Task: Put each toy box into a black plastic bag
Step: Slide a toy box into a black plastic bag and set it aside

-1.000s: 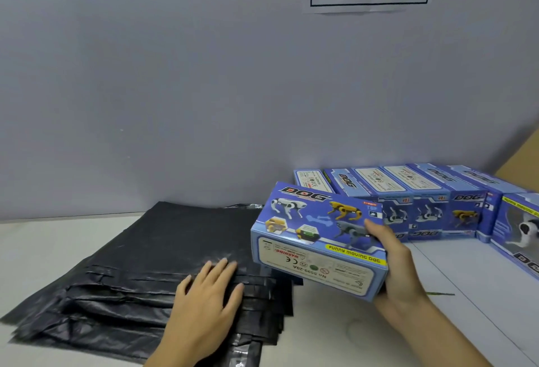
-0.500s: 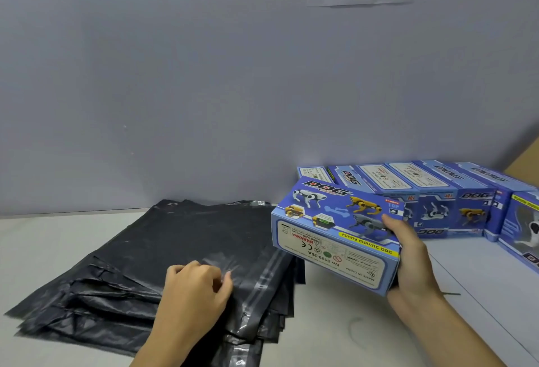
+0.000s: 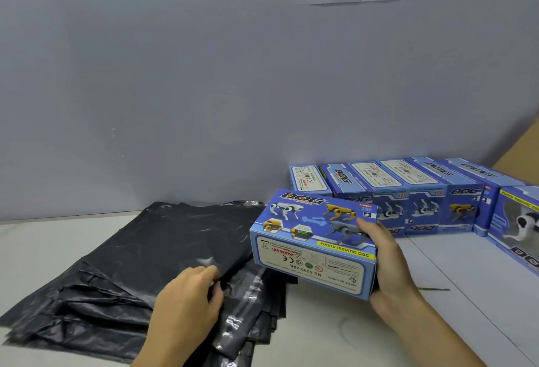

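The blue rectangular cardboard toy box (image 3: 313, 242) is held above the white counter (image 3: 437, 264), just right of the stack of thin black plastic bags (image 3: 145, 264). The right hand (image 3: 388, 273) has its grip clamped on the box's right end, thumb on the top face and fingers hidden beneath. The box appears light and stiff, so an end or edge hold should suffice; squeezing the broad printed faces could dent them. The left hand (image 3: 189, 299) has its grip pinched on the top bag's near right edge. The film looks soft, slippery and clingy, so the layers probably part best at the mouth. Legible print on the box, inverted in this view: "DOG", "FUNNY MOVING DOG", "WARNING", "CE", "No 5599-20A", "MADE IN CHINA". A row of matching blue boxes (image 3: 408, 200) stands at far right
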`<act>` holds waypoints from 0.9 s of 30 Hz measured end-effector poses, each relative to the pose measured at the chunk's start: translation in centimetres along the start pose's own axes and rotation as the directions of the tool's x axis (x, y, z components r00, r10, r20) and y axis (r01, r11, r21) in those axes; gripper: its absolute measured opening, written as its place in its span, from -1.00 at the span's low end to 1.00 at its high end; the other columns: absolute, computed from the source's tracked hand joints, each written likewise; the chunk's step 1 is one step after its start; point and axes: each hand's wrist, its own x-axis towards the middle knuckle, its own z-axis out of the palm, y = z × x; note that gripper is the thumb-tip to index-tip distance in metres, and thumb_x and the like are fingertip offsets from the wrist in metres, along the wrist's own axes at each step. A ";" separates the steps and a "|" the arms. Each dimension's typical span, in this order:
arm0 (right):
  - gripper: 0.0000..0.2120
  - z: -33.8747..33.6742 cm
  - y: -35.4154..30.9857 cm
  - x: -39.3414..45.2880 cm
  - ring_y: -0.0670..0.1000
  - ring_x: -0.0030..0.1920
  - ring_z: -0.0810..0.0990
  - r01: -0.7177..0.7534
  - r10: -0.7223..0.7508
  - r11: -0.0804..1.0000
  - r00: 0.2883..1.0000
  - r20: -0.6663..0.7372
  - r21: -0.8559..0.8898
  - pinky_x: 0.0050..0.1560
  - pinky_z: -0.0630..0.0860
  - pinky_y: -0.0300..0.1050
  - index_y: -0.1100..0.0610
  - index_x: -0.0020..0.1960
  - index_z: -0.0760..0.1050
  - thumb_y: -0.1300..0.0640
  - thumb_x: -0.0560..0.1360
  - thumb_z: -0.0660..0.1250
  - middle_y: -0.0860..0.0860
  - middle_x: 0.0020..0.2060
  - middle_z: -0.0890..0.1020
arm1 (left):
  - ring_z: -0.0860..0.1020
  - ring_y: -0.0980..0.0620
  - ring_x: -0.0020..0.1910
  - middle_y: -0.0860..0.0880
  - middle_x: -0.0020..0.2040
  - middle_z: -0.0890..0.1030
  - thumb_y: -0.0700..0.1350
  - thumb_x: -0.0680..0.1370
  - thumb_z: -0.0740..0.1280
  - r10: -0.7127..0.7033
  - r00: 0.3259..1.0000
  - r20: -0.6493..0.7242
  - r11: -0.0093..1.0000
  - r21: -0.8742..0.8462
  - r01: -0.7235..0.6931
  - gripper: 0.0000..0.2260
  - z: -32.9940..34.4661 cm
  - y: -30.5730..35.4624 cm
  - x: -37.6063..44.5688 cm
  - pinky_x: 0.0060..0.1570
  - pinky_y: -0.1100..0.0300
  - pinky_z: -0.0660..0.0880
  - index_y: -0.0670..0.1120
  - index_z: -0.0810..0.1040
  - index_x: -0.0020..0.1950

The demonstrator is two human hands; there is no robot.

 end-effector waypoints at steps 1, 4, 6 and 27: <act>-0.64 0.0 -0.1 -0.1 0.36 0.02 0.68 -0.013 0.013 1.000 1.000 0.001 0.000 0.07 0.53 0.41 0.11 0.26 0.46 -0.03 0.53 0.33 0.19 0.03 0.71 | 0.47 0.10 -0.27 0.11 -0.31 0.53 -0.07 0.56 0.33 -0.019 1.000 -0.024 1.000 -0.024 0.018 -0.89 0.0 -0.1 0.0 -0.36 0.24 0.34 -0.02 0.53 -0.17; -0.62 -0.1 -0.7 -0.2 0.25 -0.17 0.71 -0.101 0.102 0.995 0.993 0.059 -0.028 -0.20 0.63 0.14 0.10 0.12 0.60 -0.13 0.44 0.36 0.19 -0.06 0.73 | 0.42 0.03 -0.43 0.05 -0.45 0.46 -0.16 0.56 0.35 -0.073 0.991 -0.108 0.992 -0.110 0.061 -0.84 0.0 -0.4 0.3 -0.45 0.23 0.27 -0.08 0.48 -0.22; -0.67 -0.4 -1.0 -0.3 0.19 -0.28 0.71 -0.171 0.178 0.983 0.975 0.132 -0.064 -0.30 0.63 0.05 0.04 -0.15 0.71 -0.19 0.31 0.38 0.17 -0.16 0.73 | 0.40 0.03 -0.48 0.04 -0.48 0.43 -0.23 0.54 0.36 -0.069 0.984 -0.167 0.987 -0.153 0.043 -0.88 -0.3 -0.4 0.4 -0.47 0.20 0.27 -0.08 0.48 -0.16; -0.61 0.2 0.1 -0.7 0.21 -0.28 0.70 -0.278 0.373 0.902 0.887 0.273 -0.332 -0.33 0.62 -0.01 0.07 -0.29 0.71 -0.24 0.25 0.35 0.22 -0.20 0.72 | 0.62 0.00 -0.14 -0.08 -0.05 0.66 -0.35 0.47 0.46 0.174 0.963 -0.207 0.951 -0.219 -0.219 -0.65 -2.2 0.0 -0.1 -0.28 0.13 0.59 -0.22 0.54 0.23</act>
